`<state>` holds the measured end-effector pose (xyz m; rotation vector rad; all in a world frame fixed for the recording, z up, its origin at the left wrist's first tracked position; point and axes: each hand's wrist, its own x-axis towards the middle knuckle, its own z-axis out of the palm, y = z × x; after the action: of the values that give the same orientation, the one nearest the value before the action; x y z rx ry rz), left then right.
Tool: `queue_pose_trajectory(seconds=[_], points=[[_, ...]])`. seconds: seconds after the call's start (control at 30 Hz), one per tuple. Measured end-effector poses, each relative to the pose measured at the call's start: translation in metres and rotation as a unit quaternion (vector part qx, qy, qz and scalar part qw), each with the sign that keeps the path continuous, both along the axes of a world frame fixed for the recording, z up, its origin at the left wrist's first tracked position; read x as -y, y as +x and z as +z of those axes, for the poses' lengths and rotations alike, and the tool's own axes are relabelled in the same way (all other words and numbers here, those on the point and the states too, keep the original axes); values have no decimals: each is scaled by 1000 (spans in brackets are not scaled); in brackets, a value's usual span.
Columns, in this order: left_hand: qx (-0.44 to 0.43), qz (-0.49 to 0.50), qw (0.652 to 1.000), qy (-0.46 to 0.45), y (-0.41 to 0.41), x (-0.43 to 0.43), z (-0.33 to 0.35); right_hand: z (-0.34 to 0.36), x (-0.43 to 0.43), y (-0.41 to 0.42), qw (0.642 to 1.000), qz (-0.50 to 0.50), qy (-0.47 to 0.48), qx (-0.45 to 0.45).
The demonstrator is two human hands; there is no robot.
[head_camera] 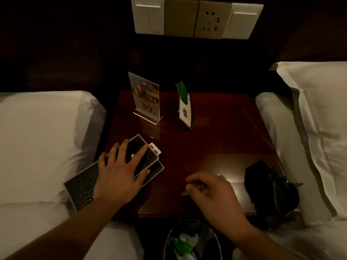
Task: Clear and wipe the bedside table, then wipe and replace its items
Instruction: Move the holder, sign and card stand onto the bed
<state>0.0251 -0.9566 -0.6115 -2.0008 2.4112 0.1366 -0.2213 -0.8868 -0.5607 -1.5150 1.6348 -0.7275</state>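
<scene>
The dark red bedside table (pixel 216 147) stands between two beds. My left hand (pixel 122 171) lies flat with spread fingers on a dark tray (pixel 82 188) that overhangs the table's left edge. A small white remote (pixel 155 148) peeks out from under the tray's far corner. Blurred, my right hand (pixel 212 192) hovers over the table's front with fingers loosely curled; I cannot tell whether it pinches anything. At the table's front right corner lies a dark cloth (pixel 270 188). An acrylic sign holder (pixel 146 98) and a green and white card (pixel 185 107) stand at the back.
White bedding (pixel 37 137) borders the table on the left, and pillows (pixel 309 128) on the right. A bin (pixel 191 241) with rubbish sits on the floor below the table's front edge. Wall switches and a socket (pixel 197 19) are mounted above.
</scene>
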Motion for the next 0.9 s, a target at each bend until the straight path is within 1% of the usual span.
queue_pose_trajectory(seconds=[0.1, 0.17, 0.23, 0.3, 0.33, 0.4, 0.47, 0.57, 0.63, 0.67, 0.7, 0.77, 0.83, 0.87, 0.9], points=[[-5, 1, 1000, 5, 1, 1, -3, -8, 29, 17, 1000, 9, 18, 17], [-19, 5, 1000, 20, 3, 1, -5, -14, 49, 27, 999, -15, 40, 29], [-42, 4, 997, 59, 6, 4, -3, -19, 65, 32, 997, -42, 53, 26], [-80, -1, 990, 112, 12, 11, 7, -19, 77, 36, 997, -52, 60, 2], [-115, 3, 985, 131, 17, 14, 14, -18, 83, 37, 996, -52, 67, -11], [-172, 23, 974, 143, 35, 16, 27, -12, 93, 37, 995, -61, 72, -27], [-157, 24, 972, 171, 60, 10, 35, -6, 104, 34, 993, -88, 65, -44], [-86, -5, 968, 234, 88, -9, 33, 2, 119, 33, 989, -103, 18, -108], [-48, -25, 974, 219, 97, -14, 31, 7, 132, 35, 984, -110, -7, -137], [-46, -31, 978, 202, 99, -17, 29, 8, 139, 36, 982, -108, -17, -153], [-58, -30, 981, 184, 101, -19, 26, 8, 144, 35, 979, -102, -27, -173], [-121, -15, 977, 175, 102, -22, 21, 6, 155, 29, 971, -95, -50, -212], [-222, 14, 955, 194, 103, -24, 20, 3, 168, 22, 965, -92, -58, -238], [-276, 40, 939, 202, 104, -24, 21, 1, 174, 21, 963, -83, -50, -252], [-312, 65, 925, 205, 105, -25, 23, -3, 180, 21, 961, -73, -37, -263]])
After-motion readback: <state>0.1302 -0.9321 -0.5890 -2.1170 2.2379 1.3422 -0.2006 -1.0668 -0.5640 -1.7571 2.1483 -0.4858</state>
